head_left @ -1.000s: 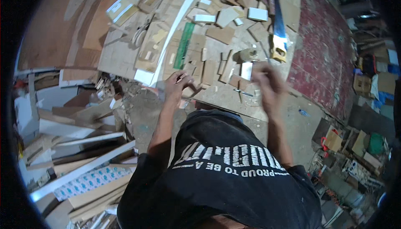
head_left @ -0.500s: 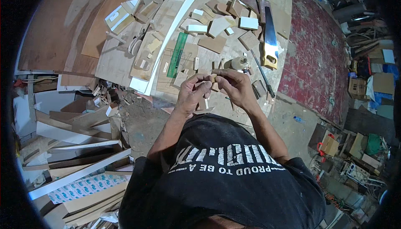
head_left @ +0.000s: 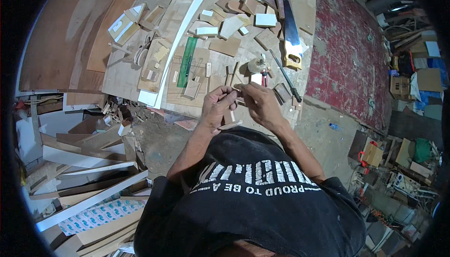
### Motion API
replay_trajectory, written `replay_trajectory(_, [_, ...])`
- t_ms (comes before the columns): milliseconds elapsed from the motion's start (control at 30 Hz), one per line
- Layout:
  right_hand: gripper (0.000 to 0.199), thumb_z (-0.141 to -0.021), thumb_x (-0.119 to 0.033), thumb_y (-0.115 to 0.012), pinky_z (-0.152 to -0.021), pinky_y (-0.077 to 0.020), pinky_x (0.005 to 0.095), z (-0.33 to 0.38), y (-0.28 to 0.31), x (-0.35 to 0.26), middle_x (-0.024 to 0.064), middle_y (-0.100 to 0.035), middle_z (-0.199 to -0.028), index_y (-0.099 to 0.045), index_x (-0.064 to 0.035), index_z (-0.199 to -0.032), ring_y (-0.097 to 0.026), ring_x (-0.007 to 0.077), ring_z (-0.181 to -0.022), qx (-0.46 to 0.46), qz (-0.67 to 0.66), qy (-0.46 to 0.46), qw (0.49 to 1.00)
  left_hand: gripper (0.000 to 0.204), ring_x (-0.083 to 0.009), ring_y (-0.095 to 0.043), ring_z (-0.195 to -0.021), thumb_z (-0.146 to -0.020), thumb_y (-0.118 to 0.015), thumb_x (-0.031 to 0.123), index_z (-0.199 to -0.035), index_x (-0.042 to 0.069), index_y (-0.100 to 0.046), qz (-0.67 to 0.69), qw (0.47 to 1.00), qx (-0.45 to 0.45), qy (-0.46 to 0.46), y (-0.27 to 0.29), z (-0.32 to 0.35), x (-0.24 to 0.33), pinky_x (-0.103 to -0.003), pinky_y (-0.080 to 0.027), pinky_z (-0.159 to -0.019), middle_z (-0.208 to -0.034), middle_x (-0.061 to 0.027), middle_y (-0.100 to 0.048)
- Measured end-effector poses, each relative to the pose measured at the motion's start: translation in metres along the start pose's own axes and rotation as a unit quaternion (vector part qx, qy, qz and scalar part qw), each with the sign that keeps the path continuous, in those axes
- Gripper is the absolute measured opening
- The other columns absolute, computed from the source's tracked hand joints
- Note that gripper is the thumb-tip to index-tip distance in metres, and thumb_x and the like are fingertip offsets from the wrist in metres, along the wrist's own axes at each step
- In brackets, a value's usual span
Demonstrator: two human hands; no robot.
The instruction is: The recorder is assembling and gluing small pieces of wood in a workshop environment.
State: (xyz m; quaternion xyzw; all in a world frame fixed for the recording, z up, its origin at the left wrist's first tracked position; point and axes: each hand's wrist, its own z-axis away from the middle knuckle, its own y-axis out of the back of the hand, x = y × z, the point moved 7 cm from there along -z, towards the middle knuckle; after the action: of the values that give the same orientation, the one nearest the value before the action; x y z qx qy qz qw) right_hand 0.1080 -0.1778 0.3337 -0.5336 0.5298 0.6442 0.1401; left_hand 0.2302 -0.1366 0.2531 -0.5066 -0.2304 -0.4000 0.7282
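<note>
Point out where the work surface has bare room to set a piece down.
Bare board lies left of the green ruler, toward the large plywood sheet. It is crowded between ruler and handsaw, with wood offcuts packed close, and around both hands.

- small wood strip (head_left: 233,87) pinched between both hands – pale tan
- ruler (head_left: 187,62) – translucent green
- handsaw (head_left: 291,34) – dark grey blade, yellow handle
- offcut blocks (head_left: 225,46) – light brown; some nearby pale cream
- long board strip (head_left: 180,41) – white
- tabletop (head_left: 119,65) sheet – beige plywood
- big panel (head_left: 65,32) at left – reddish brown
- floor (head_left: 351,55) at right – worn red tile, grey patches
- ground (head_left: 159,140) below the tabletop edge – dull brown dirt
- shirt (head_left: 262,219) – black with white lettering
- sheet (head_left: 98,215) lower left – white with teal repeat pattern
- box (head_left: 373,154) at right – tan cardboard
- bottle (head_left: 333,126) on the concrete – blue
</note>
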Motion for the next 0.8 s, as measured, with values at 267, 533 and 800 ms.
replay_trajectory(267, [0.037,-0.083,0.013,-0.046,-0.061,-0.0509,0.0296,0.072,0.041,0.146,0.0125,-0.066,-0.082,-0.061,0.0004,-0.114,-0.064,0.0165,-0.065,0.178,-0.057,-0.186,0.965,0.022,-0.0118,-0.056,-0.075,-0.089,-0.063,0.012,-0.11,0.005,-0.057,0.037,0.983,0.181,0.026,0.084,-0.038,-0.014,-0.029,-0.049,-0.073,-0.082,-0.0012,-0.058])
replay_trajectory(533, [0.017,-0.093,-0.006,-0.052,-0.062,-0.051,0.0342,0.209,0.012,0.274,0.0171,-0.069,-0.079,-0.055,0.0025,-0.108,-0.067,0.0227,-0.066,0.203,-0.064,-0.358,0.909,0.059,-0.0183,-0.057,-0.093,-0.082,-0.068,0.003,-0.131,0.0,-0.037,-0.242,0.952,0.184,0.041,0.154,-0.055,-0.076,-0.032,-0.048,-0.084,-0.104,-0.01,-0.057])
replay_trajectory(800, [0.016,-0.095,-0.012,-0.052,-0.061,-0.0509,0.0311,0.216,-0.026,0.304,0.0123,-0.066,-0.074,-0.058,0.0037,-0.096,-0.064,0.0184,-0.064,0.208,-0.036,-0.344,0.915,0.049,-0.0225,-0.061,-0.103,-0.078,-0.077,0.008,-0.119,-0.003,-0.053,-0.352,0.912,0.21,0.032,0.157,-0.106,-0.103,-0.032,-0.052,-0.083,-0.116,-0.0183,-0.061])
